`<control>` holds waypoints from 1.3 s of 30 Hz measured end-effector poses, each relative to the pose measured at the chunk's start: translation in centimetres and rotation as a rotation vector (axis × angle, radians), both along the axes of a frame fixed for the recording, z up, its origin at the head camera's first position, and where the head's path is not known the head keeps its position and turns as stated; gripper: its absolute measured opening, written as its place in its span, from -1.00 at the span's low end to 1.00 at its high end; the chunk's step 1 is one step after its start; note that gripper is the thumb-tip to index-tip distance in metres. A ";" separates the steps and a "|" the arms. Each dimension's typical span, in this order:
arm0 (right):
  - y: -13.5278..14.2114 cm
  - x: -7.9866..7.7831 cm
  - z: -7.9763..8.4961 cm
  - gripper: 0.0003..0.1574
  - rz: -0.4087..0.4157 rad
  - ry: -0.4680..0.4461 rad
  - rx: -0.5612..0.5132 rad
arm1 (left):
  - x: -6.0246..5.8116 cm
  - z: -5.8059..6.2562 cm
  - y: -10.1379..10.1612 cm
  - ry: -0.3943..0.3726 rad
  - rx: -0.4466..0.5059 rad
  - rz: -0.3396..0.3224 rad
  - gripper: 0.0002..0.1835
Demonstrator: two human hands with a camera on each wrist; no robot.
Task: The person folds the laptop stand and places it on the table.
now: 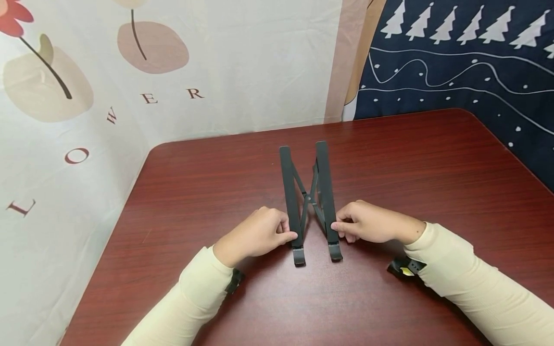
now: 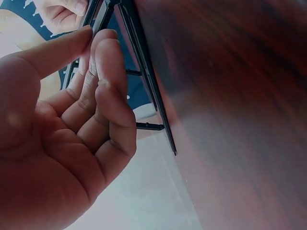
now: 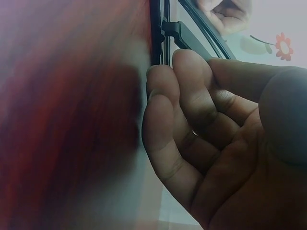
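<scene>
A black folding laptop stand (image 1: 291, 197) is partly spread on the table, its two long arms joined by crossing struts (image 1: 308, 197) in the middle. Its hooked front lips (image 1: 335, 252) point toward me. My left hand (image 1: 259, 233) pinches the left arm near the front, thumb on top and fingers curled beside it. On the other side, my right hand (image 1: 368, 222) holds the right arm in the same way. The left wrist view shows a lower bar (image 2: 147, 72) of the stand beyond the curled fingers. In the right wrist view, the fingertips (image 3: 163, 81) are right at the stand's side.
The reddish-brown wooden table (image 1: 195, 182) extends around the stand. A white curtain with flowers and letters (image 1: 259, 62) hangs behind and to the left. At the back right is a dark blue cloth with white trees (image 1: 433, 72). A black wrist device (image 1: 407, 266) sits under the right sleeve.
</scene>
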State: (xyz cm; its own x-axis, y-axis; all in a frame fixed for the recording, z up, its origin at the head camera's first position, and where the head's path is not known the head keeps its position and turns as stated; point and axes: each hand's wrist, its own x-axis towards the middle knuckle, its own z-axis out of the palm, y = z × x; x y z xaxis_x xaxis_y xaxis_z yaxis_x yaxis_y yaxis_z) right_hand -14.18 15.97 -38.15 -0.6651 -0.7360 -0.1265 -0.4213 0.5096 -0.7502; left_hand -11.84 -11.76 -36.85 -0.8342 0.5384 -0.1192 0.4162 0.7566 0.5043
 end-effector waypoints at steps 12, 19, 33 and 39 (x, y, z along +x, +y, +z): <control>-0.5 0.5 -0.1 -0.62 0.021 0.001 0.026 | 0.5 0.3 0.2 0.005 0.002 -0.031 -0.70; -0.7 0.8 -0.2 -0.63 0.028 -0.015 0.027 | 0.6 0.2 0.4 -0.008 -0.011 -0.031 -0.69; -1.2 1.2 -0.3 -0.63 0.036 -0.020 0.002 | 0.8 0.2 0.7 -0.013 -0.002 -0.057 -0.68; -1.4 1.4 -0.3 -0.62 0.032 -0.021 -0.007 | 1.0 0.2 0.9 0.001 -0.014 -0.069 -0.68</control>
State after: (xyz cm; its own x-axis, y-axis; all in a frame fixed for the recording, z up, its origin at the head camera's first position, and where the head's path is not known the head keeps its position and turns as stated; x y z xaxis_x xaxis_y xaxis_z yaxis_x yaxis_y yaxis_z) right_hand -12.77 14.61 -38.48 -0.6387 -0.7576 -0.1346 -0.4212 0.4906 -0.7628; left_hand -10.88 -10.89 -36.60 -0.7955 0.5927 -0.1260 0.4679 0.7331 0.4937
